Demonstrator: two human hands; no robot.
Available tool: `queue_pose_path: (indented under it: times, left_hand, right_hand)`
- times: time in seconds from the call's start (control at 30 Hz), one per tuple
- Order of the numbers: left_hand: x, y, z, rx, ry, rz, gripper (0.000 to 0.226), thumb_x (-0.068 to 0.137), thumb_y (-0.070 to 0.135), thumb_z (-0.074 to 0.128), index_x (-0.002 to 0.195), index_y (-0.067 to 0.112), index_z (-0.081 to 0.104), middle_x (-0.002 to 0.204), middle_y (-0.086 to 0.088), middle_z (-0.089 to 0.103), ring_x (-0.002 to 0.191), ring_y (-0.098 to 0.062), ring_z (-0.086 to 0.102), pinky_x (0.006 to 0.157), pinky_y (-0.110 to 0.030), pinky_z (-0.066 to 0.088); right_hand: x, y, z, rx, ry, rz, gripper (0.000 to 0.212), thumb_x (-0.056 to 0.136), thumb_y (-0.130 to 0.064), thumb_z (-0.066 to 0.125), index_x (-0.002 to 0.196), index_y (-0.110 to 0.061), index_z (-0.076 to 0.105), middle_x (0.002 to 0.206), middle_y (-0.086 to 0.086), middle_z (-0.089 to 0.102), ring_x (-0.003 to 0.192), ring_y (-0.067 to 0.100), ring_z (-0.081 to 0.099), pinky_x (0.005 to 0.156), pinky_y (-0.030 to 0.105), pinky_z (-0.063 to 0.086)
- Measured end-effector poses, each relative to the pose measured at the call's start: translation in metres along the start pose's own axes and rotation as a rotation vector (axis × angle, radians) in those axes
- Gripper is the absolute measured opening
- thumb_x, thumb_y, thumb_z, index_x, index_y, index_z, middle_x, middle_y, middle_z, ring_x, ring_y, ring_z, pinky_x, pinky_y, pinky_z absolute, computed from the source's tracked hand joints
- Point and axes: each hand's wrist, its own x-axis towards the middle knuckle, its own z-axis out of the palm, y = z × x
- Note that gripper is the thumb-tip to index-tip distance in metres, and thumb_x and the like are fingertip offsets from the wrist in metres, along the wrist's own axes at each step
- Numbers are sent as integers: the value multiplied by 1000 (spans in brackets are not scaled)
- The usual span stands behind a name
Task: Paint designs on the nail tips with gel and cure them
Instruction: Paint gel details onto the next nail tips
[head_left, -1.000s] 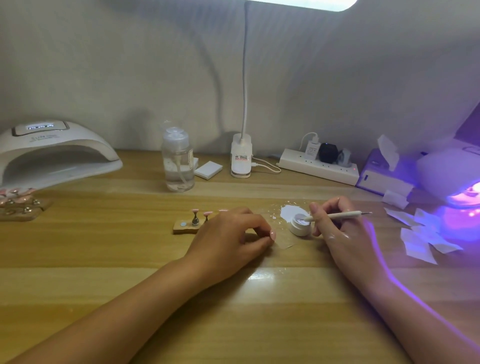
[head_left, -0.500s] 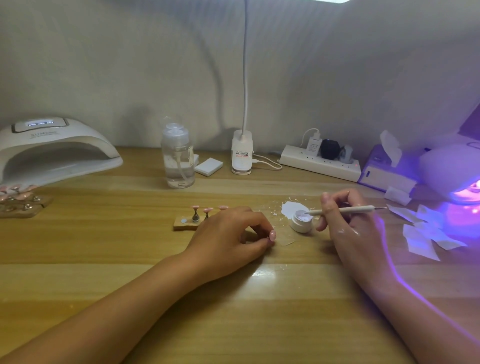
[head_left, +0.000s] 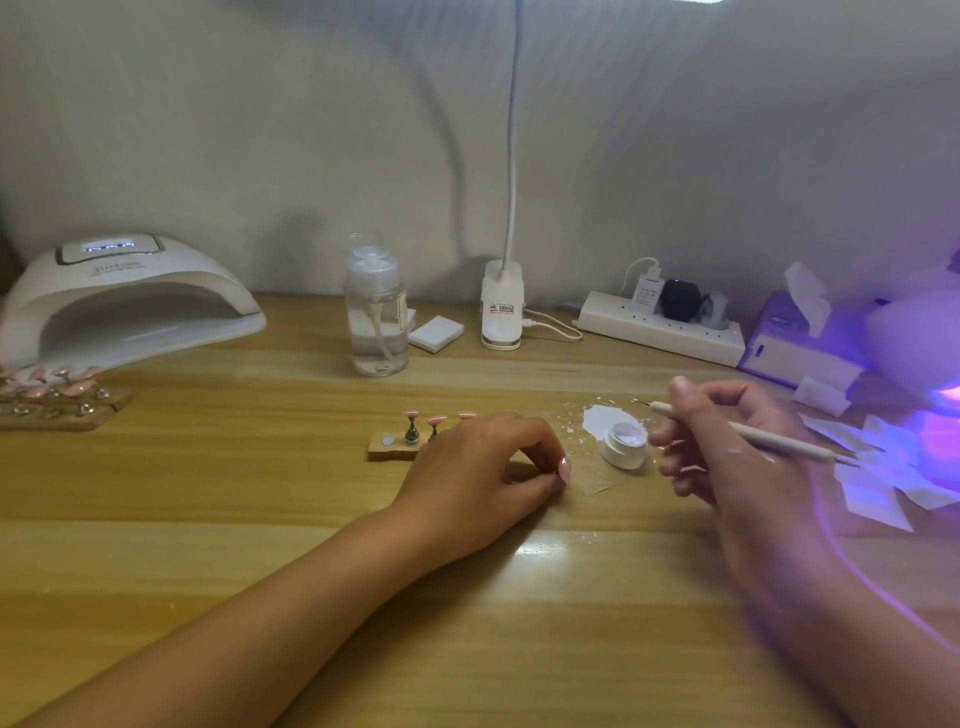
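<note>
Left hand (head_left: 483, 467): rests on the table (head_left: 208, 499) with fingers curled and thumb and forefinger tips drawn together. Cannot tell whether anything sits between them. A pink nail shows at the forefinger tip.
Right hand (head_left: 737, 457): motion-blurred; thumb and fingers pinch the pen tool (head_left: 769, 439). Its fine tip points left, just behind the gel pot and not in it.
Gel pot (head_left: 625, 448): white, lid off, standing on the table between the two hands, just beside the right fingertips.
White smear (head_left: 602, 418): on the table directly behind the pot, small flecks around it.
Nail tips (head_left: 410, 414): three pink ones visible, on pegs set in a wooden strip (head_left: 389, 448) just behind the left hand, which hides the strip's right end.
Rack (head_left: 52, 402): far left edge, holds more pink tips.
Curing lamp (head_left: 119, 301): white, far left, display lit, mouth open toward the camera.
Second lamp (head_left: 914, 338): far right, violet glow falling on paper wipes (head_left: 883, 483).
Back row, left to right: pump bottle (head_left: 376, 322), white block (head_left: 435, 333), clip lamp base (head_left: 501, 306), power strip (head_left: 660, 327), tissue box (head_left: 795, 348).
</note>
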Motion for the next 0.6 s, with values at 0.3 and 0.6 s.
queue_pose_path:
  times: [0.3, 0.6]
  left_hand:
    - [1, -1, 0, -33, 57, -11, 15, 84, 39, 72, 75, 41, 61, 80, 25, 68, 66, 17, 52, 61, -7, 29]
    - [2, -2, 0, -66, 43, -19, 12, 81, 31, 75, 77, 37, 66, 83, 23, 71, 63, 15, 52, 60, -17, 33]
  right_hand:
    - [-20, 1, 27, 72, -70, 233, 18, 92, -18, 68, 81, -15, 54, 56, 2, 64, 41, 8, 49, 38, 17, 38]
    - [-17, 6, 37, -55, -132, 127, 26, 67, -15, 60, 49, -24, 44, 46, 11, 58, 35, 9, 43, 38, 14, 34]
